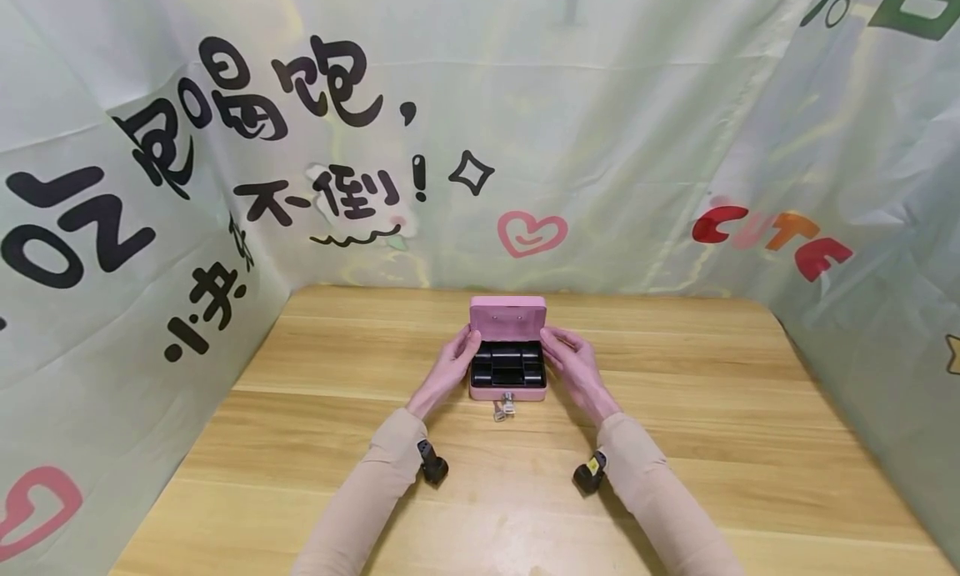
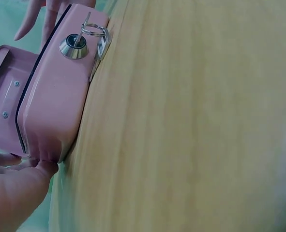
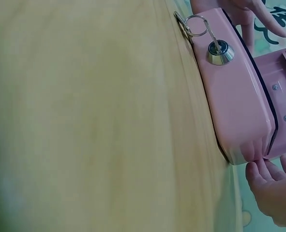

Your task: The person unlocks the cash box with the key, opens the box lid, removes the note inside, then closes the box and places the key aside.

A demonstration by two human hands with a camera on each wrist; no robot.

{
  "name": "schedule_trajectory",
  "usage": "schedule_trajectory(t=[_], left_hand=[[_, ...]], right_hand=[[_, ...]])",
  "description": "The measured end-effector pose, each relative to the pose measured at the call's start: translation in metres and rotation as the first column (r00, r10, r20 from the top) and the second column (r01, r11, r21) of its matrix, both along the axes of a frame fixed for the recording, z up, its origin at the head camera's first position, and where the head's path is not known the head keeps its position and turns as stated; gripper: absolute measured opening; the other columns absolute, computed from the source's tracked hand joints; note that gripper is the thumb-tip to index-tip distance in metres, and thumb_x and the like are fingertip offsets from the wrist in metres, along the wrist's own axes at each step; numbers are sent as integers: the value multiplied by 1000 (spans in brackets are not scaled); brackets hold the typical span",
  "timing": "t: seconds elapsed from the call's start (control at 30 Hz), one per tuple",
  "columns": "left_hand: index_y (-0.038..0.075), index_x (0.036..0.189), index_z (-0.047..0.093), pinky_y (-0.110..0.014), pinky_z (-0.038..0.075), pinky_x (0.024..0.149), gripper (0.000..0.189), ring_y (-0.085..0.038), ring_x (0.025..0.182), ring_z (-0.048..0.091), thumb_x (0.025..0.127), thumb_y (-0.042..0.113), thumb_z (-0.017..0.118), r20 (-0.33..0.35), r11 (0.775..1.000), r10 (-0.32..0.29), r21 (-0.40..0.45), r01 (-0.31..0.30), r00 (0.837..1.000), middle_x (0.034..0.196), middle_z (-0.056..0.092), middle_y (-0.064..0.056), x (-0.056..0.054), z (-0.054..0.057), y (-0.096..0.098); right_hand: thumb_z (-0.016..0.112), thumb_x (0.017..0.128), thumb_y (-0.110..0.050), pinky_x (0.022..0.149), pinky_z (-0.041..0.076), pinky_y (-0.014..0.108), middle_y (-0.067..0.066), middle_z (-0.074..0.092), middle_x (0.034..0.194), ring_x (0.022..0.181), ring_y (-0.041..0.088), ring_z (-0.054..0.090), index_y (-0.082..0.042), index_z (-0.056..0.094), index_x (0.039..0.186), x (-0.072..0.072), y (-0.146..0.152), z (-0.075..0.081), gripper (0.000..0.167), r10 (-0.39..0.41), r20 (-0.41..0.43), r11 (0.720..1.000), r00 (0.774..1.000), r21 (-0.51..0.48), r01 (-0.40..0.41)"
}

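A pink metal cash box [image 1: 486, 394] stands on the table with its lid [image 1: 507, 319] raised upright at the back. Inside lies a black compartment tray [image 1: 507, 376], with nothing visible in its compartments. The front carries a round silver lock [image 2: 74, 48]; a key is in it, and a ring [image 3: 196, 25] with a second key hangs down. Against the box's left side rests my left hand [image 1: 452, 361], thumb near the lid's hinge. My right hand [image 1: 576, 361] touches the opposite side with extended fingertips. Both hands' fingers look relaxed, not curled round the box.
The wooden table [image 1: 712, 443] extends around the box on all sides. Behind and beside it hang pale printed curtains [image 1: 615, 142] with lettering and hearts. A small black camera is strapped to each wrist, over the sleeves.
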State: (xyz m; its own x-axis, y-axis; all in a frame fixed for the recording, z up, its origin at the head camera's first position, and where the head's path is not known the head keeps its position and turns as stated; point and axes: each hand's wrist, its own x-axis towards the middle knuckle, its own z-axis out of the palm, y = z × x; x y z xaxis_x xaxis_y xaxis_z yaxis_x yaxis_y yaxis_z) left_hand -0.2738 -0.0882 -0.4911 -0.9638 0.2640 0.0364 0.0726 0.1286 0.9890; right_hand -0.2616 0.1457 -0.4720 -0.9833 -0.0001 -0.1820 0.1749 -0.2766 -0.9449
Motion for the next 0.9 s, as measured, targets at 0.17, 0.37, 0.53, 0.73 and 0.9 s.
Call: schedule_trajectory(t=[0.17,0.37,0.53,0.73,0.9], left_hand=[[1,161,1,-49,19,129,102,-41,154,23,95,45,65,80,996,-63,-51,67,995,165,19,-28,5,0,-6],[2,160,-11,-45,13,131,126,-37,158,9,81,25,84,129,982,-185,-15,188,974,170,3,-21,7,0,-11],[6,160,-15,-45,8,131,136,-33,159,4,71,7,88,129,958,-268,-70,278,955,171,-3,-17,8,1,-12],[13,162,-3,-48,7,131,131,-31,159,7,67,-7,85,40,938,-331,-95,333,943,171,6,-15,9,3,-13],[15,162,-2,-48,6,132,128,-29,159,7,68,-11,81,49,934,-342,-90,345,939,171,6,-14,10,3,-14]], right_hand=[[64,97,-12,115,48,30,23,55,144,104,4,66,6,44,146,3,3,0,55,27,-21,998,999,66,-26],[69,93,-12,100,54,17,20,59,141,100,-3,64,3,51,142,9,6,2,54,18,-71,972,997,236,-1],[70,91,-8,98,53,14,26,57,142,119,20,64,5,52,141,13,9,2,54,98,-150,923,984,384,-33],[73,88,-3,115,46,45,30,61,135,129,43,57,9,57,134,14,7,3,50,201,-277,834,940,552,-15],[75,86,-3,113,47,53,28,65,128,123,43,61,8,62,128,15,3,5,45,290,-352,743,890,669,23]])
